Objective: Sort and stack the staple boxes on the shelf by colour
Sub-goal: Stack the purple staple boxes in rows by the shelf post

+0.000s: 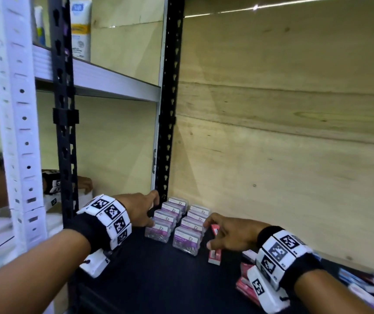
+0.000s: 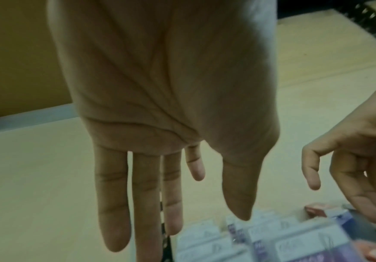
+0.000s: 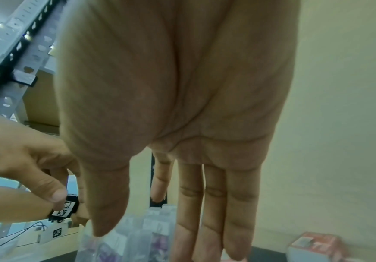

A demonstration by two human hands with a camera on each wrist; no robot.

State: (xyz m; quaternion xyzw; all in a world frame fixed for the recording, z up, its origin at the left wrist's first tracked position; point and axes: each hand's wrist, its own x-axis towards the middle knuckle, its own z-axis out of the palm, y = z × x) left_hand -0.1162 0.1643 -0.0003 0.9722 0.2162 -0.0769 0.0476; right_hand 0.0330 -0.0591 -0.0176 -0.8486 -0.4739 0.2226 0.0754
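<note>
A small red staple box stands on the black shelf behind my right hand's fingers, and a second red one lies just below the thumb. My right hand hovers between them, fingers straight and holding nothing. In the right wrist view a red box sits at the bottom right, beyond the open palm. My left hand reaches along the left side of the clear paper clip boxes. Its fingers are straight and empty. A heap of red and blue staple boxes lies under my right wrist.
Two rows of clear purple-labelled paper clip boxes fill the shelf's back left corner by the black upright. A plywood wall backs the shelf. More boxes lie blurred at the far right. Another person's hand shows behind the left upright.
</note>
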